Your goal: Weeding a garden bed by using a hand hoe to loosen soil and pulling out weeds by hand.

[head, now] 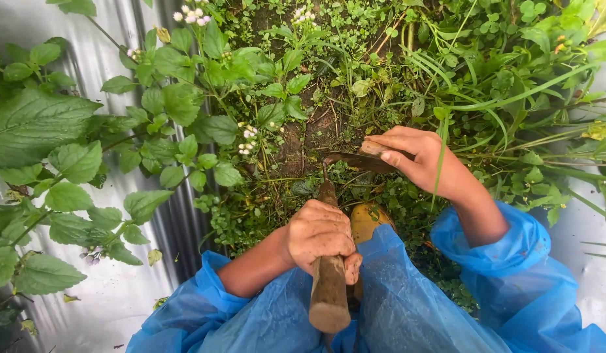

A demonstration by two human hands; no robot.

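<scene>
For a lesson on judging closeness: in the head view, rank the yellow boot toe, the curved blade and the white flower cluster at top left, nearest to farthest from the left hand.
1. Yellow boot toe: just right of the left hand.
2. Curved blade: above it, pinched by the right hand.
3. White flower cluster: far up at top left.

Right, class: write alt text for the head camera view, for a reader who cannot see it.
A muddy left hand grips the wooden handle of a curved-bladed sickle while the right hand pinches its dark blade. Both arms wear blue plastic raincoat sleeves, above dense green weeds with tiny white flowers, beside a corrugated metal sheet.
</scene>
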